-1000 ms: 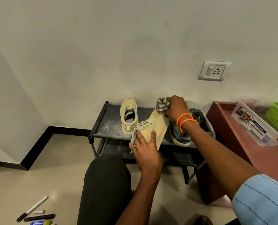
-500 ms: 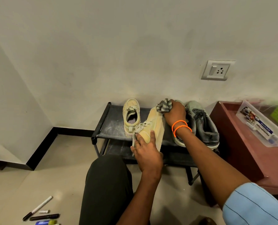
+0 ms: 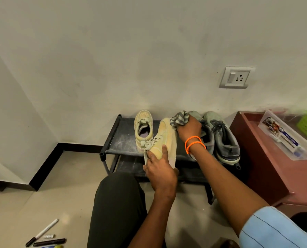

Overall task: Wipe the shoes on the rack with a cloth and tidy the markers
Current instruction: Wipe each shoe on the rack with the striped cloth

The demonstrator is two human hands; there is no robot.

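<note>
Nearest of all, well in front of the rack [image 3: 111, 138] on the floor, the markers [image 3: 48, 238] are lying scattered, a white-barrelled one, a dark one and a loose cap beside them, none of them gathered yet, so by my reckoning that half of the job is waiting. Coming in closer to the rack, the left hand [image 3: 159, 169] is gripping the yellow shoe [image 3: 164, 138] at its heel end, fingers curled over the upper and thumb along the side, holding it tilted up off the rack's front edge with the laces dangling. At the shoe's toe, the right hand [image 3: 188, 128] is clenching the striped cloth [image 3: 178, 119], bunched tight in the fist, and pressing it against the toe. Compared with a second ago, the cloth is sitting further up toward the tip of the shoe and further out over the rack, so the wiping stroke is travelling along the upper toward the toe; this shoe looks to be nearly covered. On the rack's top shelf, left of the held shoe, its yellow partner [image 3: 143, 129] is standing toe to the wall, and to the right the pair of grey shoes [image 3: 222, 136] is sitting side by side, partly behind the right wrist; whether those are wiped I cannot tell. Right of the rack, a reddish-brown surface [image 3: 256, 158] is carrying a clear box [image 3: 283, 138].
</note>
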